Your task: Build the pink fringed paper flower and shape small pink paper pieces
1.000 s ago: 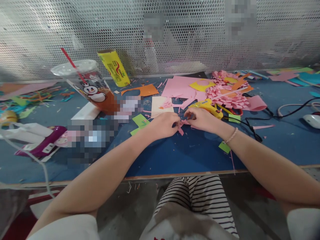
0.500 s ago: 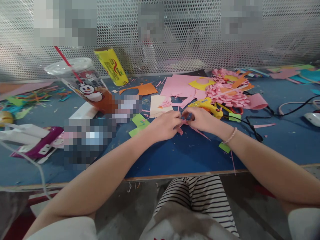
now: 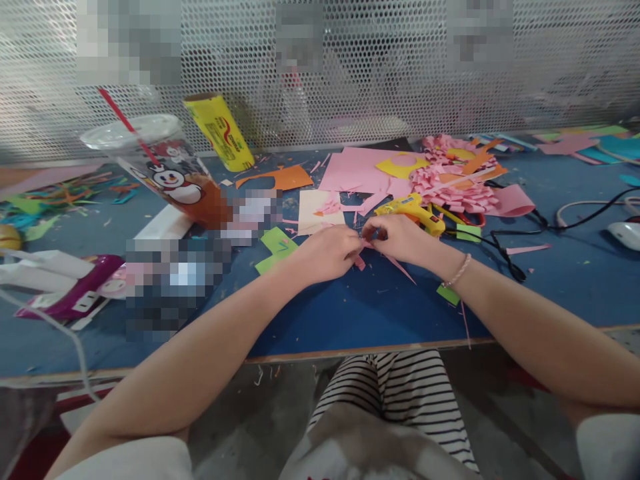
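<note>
Near the middle of the blue table, my left hand (image 3: pixel 333 253) has its fingers closed on a small piece of pink paper (image 3: pixel 359 263), which pokes out below the fingertips. My right hand (image 3: pixel 397 237) meets it from the right, with thumb and fingers pinched on the same pink paper. A thin pink strip (image 3: pixel 401 269) sticks out under my right hand. Just behind that hand lies a yellow glue gun (image 3: pixel 417 212). Fringed pink paper flowers (image 3: pixel 455 183) are farther back on the right.
A tilted drink cup (image 3: pixel 175 180) and a yellow tube (image 3: pixel 220 131) stand at the back left. Nearer lies a purple power strip (image 3: pixel 83 287). Green paper (image 3: pixel 276 247) rests beside my left wrist. Black cable (image 3: pixel 500 247) and a white mouse (image 3: pixel 625 233) are on the right.
My right fingers have closed in slightly toward the left hand at the pink paper. The view has shifted a little; other things look the same.
</note>
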A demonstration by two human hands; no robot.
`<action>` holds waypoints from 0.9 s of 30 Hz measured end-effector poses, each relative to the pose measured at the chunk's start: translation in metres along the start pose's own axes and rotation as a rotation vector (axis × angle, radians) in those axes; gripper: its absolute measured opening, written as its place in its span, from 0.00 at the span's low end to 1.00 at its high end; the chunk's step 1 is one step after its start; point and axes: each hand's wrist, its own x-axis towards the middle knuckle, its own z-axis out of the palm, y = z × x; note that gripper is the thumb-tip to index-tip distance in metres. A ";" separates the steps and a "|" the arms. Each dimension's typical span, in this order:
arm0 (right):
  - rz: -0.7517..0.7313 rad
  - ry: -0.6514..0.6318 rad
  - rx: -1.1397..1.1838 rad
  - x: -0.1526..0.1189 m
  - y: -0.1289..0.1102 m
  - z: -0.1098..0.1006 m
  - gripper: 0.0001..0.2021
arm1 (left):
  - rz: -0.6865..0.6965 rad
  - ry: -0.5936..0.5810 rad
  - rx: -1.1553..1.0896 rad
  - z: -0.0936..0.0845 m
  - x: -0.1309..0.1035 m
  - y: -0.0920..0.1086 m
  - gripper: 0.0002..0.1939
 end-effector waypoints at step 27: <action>-0.102 -0.042 -0.095 -0.001 -0.004 -0.001 0.12 | -0.018 -0.011 -0.063 -0.004 -0.001 0.001 0.12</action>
